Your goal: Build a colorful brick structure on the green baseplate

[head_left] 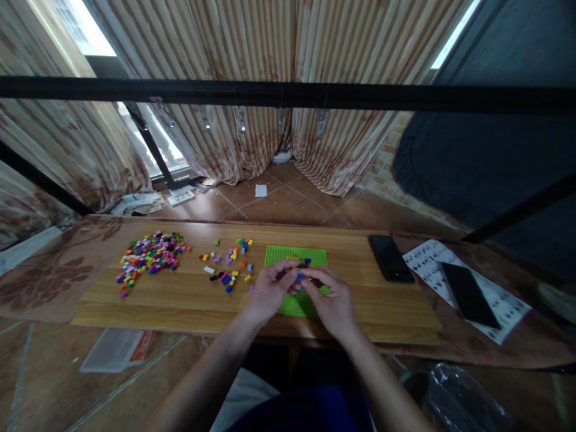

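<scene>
A green studded baseplate (299, 308) lies on the wooden board, partly covered by both hands. Over its middle, my left hand (272, 288) and my right hand (330, 297) meet, their fingers closed around a small blue toy brick (300, 276). The fingertips hide much of the brick. Just behind the fingers, a few yellow and dark bricks (307, 261) sit on the plate. To the left of my left hand, loose bricks (229, 282) in blue, black, yellow and other colours are scattered.
A large heap of mixed bricks (155, 252) covers the left part of the wooden board (180, 306). On the right lie a black phone (390, 258), a printed sheet (427, 264) and a second dark device (470, 294). A black bar (288, 95) crosses ahead.
</scene>
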{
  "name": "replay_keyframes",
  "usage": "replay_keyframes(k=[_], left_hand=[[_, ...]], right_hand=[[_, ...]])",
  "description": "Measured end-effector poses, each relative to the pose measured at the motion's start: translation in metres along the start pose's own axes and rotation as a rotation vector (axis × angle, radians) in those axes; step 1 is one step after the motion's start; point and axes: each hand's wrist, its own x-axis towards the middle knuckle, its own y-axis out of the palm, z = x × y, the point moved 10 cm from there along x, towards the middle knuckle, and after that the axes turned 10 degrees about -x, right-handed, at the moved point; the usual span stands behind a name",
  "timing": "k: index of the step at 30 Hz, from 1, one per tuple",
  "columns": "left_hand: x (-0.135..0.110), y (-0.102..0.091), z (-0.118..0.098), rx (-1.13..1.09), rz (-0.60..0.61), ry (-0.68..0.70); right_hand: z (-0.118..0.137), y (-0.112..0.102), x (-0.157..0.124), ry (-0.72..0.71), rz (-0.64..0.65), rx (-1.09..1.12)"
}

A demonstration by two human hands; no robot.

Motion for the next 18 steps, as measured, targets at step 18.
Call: replay_keyframes(k=[18], left_hand=[[0.038, -0.014, -0.033, 0.846, -0.128, 0.396]], right_hand=[[-0.051, -0.016, 0.026, -0.001, -0.179, -0.25]])
